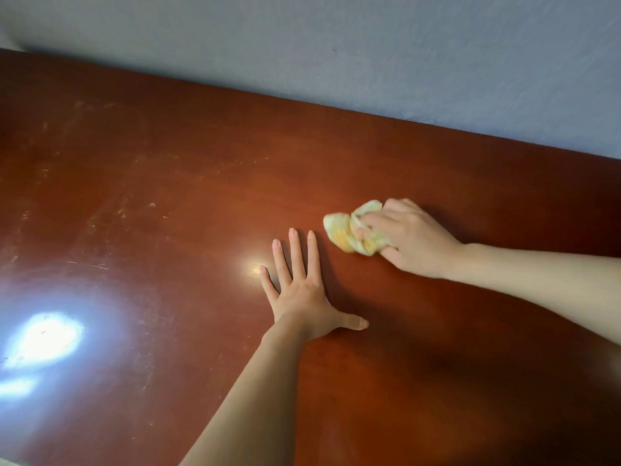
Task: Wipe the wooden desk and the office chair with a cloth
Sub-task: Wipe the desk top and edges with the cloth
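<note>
Two hands on wooden bench [168, 183]: L hand [300, 294] flat, palm down, fingers spread. R hand [415, 242] curled round crumpled yellow-white cloth [346, 232], pressed to bench just beside L hand. Scuffs + glare toward L; grey-blue wall [403, 45] behind.

Right hand [413, 240] grips yellow cloth [353, 230] on desk [168, 196]; left hand [302, 290] flat.
</note>
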A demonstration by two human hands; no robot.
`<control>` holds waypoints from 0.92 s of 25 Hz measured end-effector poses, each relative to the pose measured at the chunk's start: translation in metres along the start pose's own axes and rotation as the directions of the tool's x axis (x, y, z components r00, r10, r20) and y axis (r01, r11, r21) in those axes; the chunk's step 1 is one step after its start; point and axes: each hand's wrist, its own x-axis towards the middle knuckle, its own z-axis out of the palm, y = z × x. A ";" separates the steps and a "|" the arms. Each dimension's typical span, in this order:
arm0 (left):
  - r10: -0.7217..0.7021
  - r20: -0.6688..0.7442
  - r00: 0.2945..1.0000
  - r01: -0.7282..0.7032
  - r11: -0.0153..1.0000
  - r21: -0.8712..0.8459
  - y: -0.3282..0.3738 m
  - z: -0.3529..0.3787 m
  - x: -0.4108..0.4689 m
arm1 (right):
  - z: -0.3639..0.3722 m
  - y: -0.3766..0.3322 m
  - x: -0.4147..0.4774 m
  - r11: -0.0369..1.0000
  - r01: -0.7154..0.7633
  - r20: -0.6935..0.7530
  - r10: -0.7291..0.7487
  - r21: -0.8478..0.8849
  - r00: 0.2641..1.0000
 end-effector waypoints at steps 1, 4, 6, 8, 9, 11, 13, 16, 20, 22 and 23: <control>0.001 0.001 1.000 -0.001 1.000 0.001 0.000 0.000 0.000 | -0.004 0.000 -0.008 0.996 0.084 0.057 -0.085 0.017 0.995; -0.001 0.002 1.000 0.001 1.000 0.016 0.000 0.000 0.000 | -0.017 0.011 -0.007 0.950 0.313 0.186 -0.304 -0.019 0.934; 0.000 0.001 1.000 0.000 1.000 0.015 -0.001 0.001 0.000 | -0.020 0.026 0.006 0.929 0.356 0.192 -0.334 -0.095 0.923; 0.001 0.000 1.000 -0.001 1.000 0.008 -0.002 0.002 0.001 | -0.022 0.045 0.025 0.973 0.189 0.125 -0.173 -0.130 0.977; 0.004 -0.001 1.000 -0.004 1.000 0.006 -0.002 0.001 0.000 | -0.024 0.055 0.036 0.987 0.044 0.092 -0.030 -0.154 0.995; 0.005 -0.005 1.000 -0.005 1.000 0.001 -0.002 0.001 0.001 | -0.024 0.072 0.059 0.951 -0.222 0.041 0.236 -0.215 0.971; 0.007 -0.001 1.000 -0.007 1.000 -0.006 -0.002 0.001 0.002 | -0.021 0.081 0.082 0.873 -0.443 -0.032 0.446 -0.206 0.894; 0.008 -0.007 1.000 -0.008 1.000 -0.002 -0.003 0.002 0.000 | -0.012 0.076 0.122 0.691 -0.722 -0.126 0.714 -0.033 0.689; 0.009 -0.014 1.000 -0.009 1.000 0.004 -0.002 0.002 0.002 | 0.001 0.058 0.167 0.661 -0.750 -0.080 0.747 -0.006 0.660; 0.008 -0.002 1.000 -0.008 1.000 0.010 -0.001 0.000 0.004 | 0.004 0.045 0.181 0.752 -0.658 -0.020 0.658 -0.045 0.753; 0.009 0.001 1.000 -0.009 1.000 0.014 -0.001 -0.001 0.004 | 0.007 0.037 0.183 0.803 -0.590 0.000 0.592 -0.079 0.806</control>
